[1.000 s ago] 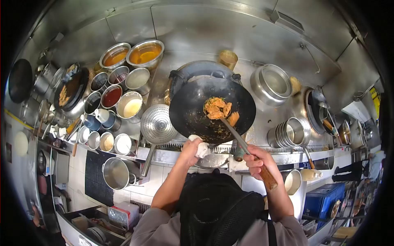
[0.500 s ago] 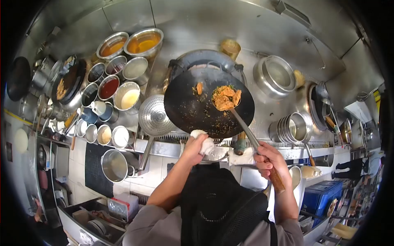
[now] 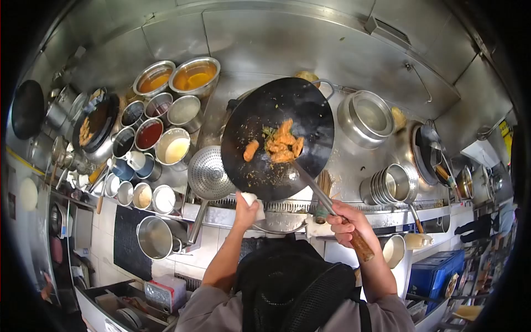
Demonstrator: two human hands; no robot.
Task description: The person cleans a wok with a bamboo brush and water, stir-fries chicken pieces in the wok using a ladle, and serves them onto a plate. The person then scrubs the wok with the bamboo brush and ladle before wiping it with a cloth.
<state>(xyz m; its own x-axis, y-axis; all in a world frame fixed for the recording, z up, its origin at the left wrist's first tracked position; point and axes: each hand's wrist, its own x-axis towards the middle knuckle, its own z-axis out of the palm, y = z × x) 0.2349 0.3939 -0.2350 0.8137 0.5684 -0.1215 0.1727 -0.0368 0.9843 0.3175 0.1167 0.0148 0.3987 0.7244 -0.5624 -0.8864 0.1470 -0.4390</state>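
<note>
My left hand (image 3: pixel 243 214) is closed around a folded white cloth (image 3: pixel 258 209) at the near edge of a black wok (image 3: pixel 301 105). The wok is tilted, its inside facing me. Browned, coated pieces of food (image 3: pixel 281 146) with green bits lie in a heap in its middle, and one piece (image 3: pixel 251 150) sits apart on the left. In my right hand (image 3: pixel 349 222) is the wooden handle of a ladle (image 3: pixel 314 191). Its metal shaft reaches into the wok, and the food hides its bowl.
Left of the wok lies a perforated strainer (image 3: pixel 209 169), beyond it several sauce containers (image 3: pixel 149 134). A bamboo brush (image 3: pixel 323 193) stands near the ladle. To the right are a metal pot (image 3: pixel 371 113) and stacked pans (image 3: pixel 395 182). A person (image 3: pixel 478 227) stands far right.
The wok has tilted and shifted left, its handle loop now at the upper right. The food has slid from the ladle's bowl into the wok. Both hands have moved slightly left.
</note>
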